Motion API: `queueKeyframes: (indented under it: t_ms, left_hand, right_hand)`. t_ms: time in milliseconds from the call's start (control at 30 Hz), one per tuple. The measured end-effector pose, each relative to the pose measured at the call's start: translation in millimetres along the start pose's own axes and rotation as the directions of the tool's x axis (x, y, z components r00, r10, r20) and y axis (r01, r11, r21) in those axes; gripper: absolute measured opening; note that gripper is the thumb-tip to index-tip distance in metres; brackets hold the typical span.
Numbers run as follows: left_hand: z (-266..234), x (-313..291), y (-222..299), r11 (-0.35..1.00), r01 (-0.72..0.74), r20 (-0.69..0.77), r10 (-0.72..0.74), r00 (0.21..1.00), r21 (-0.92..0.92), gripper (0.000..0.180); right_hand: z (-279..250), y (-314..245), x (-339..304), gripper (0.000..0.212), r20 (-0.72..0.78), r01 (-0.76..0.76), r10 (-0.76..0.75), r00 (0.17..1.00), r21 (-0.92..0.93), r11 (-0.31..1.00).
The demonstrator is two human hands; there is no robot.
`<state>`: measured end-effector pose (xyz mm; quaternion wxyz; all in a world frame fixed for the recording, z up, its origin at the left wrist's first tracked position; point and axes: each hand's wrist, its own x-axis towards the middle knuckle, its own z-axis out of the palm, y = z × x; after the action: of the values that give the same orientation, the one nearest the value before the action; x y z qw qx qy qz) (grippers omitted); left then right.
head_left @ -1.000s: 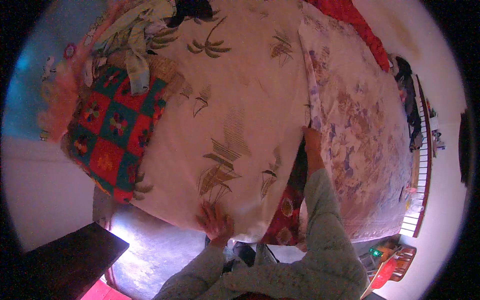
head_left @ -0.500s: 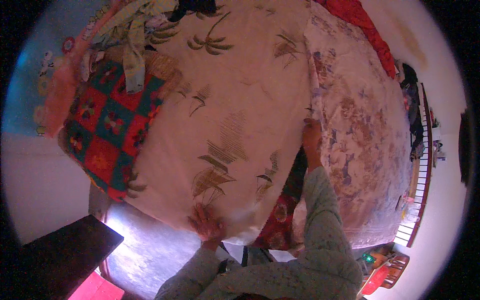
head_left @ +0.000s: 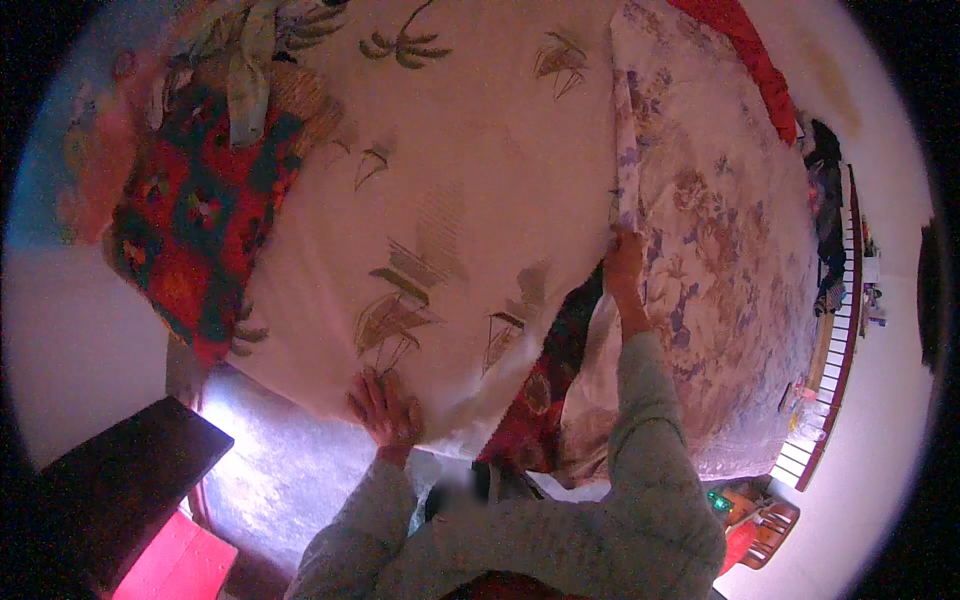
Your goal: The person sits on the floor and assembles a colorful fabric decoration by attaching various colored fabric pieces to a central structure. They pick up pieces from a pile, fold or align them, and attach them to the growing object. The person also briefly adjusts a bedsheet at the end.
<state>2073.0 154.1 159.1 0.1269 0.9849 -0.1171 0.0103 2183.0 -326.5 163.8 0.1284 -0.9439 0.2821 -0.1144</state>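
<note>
A pale bed sheet (head_left: 470, 130) printed with sailing boats and palm trees covers the middle of the bed. My left hand (head_left: 388, 412) lies on its near edge, fingers spread on the cloth. Farther away and to the right, my right hand (head_left: 625, 262) is closed on the sheet's right edge, where it meets a floral sheet (head_left: 730, 270); whether it pinches both layers is hidden. Below my right hand, a dark red and green patterned cover (head_left: 540, 395) shows in a gap between the two sheets.
A red and green checked blanket (head_left: 190, 220) and rumpled clothes (head_left: 255, 60) lie at the left. A dark wooden board (head_left: 150, 480) juts in at the lower left, above a pink-red box (head_left: 180, 560). Red cloth (head_left: 755, 65) hangs at the far right, and a wooden chair (head_left: 775, 530) stands lower right.
My left hand has shifted left and slightly away with the sheet's near edge. The gap showing the dark patterned cover has widened. My right hand keeps its grip at nearly the same place.
</note>
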Motion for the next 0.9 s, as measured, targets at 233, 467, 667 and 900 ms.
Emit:
queueKeyframes:
  t_ms: [233, 467, 667, 900]
  left_hand:
    - [1, -1, 3, 0.999, 0.018, 0.037, -0.02, 0.999, 0.032, 0.061]
    - [-5, 1, 3, 1.0, 0.031, 0.046, -0.031, 0.998, -0.004, 0.062]
    - [-1, -1, 1, 0.999, 0.048, 0.076, -0.049, 0.996, 0.022, 0.066]
    - [0, -3, -1, 0.998, 0.061, 0.093, -0.064, 0.994, 0.026, 0.065]
  right_hand:
    - [22, 17, -85, 0.049, 0.025, -0.13, 0.134, 0.991, 0.456, 0.88]
    - [0, -47, -106, 0.031, 0.323, -0.481, 0.359, 0.876, 0.532, 0.697]
    - [-5, -46, -111, 0.027, 0.517, -0.553, 0.213, 0.829, 0.813, 0.181]
    - [1, -44, -131, 0.018, 0.154, -0.335, 0.301, 0.941, 0.548, 0.766]
